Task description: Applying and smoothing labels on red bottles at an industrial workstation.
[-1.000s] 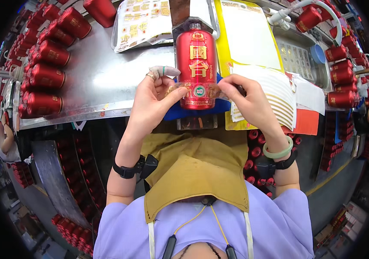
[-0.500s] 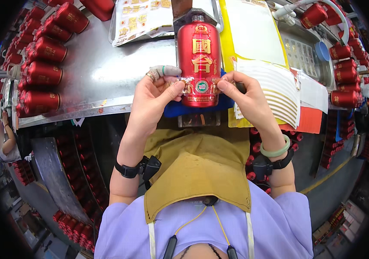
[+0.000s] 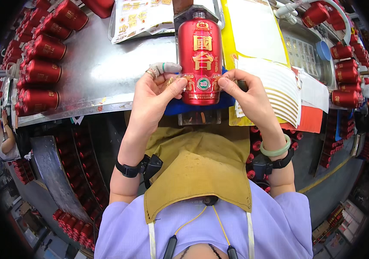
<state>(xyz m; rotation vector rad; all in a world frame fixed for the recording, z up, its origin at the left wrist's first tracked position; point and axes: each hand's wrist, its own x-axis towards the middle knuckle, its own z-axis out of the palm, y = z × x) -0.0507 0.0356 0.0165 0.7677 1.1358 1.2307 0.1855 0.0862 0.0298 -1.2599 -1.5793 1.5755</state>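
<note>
A red bottle (image 3: 200,32) with large gold characters lies on its back in front of me, its neck pointing away. Across its lower part runs a clear sticker strip (image 3: 203,83) with gold ornaments at its sides and a green-and-white round emblem in the middle. My left hand (image 3: 150,95) pinches the strip's left end between thumb and fingers beside the bottle; some of its fingers wear pale finger covers. My right hand (image 3: 250,90) is closed at the strip's right end, its thumb against the bottle's edge. What its fingertips grip is partly hidden.
Rows of red bottles (image 3: 42,71) line the metal table's (image 3: 102,73) left side. A tray with gold sticker sheets (image 3: 139,19) is at the back. To the right lie fanned white sheets (image 3: 271,86) on a yellow folder (image 3: 231,39), and a blue cup (image 3: 322,50).
The bottle has shifted very slightly, with its base a little farther from me. Both hands keep their places at the ends of the strip.
</note>
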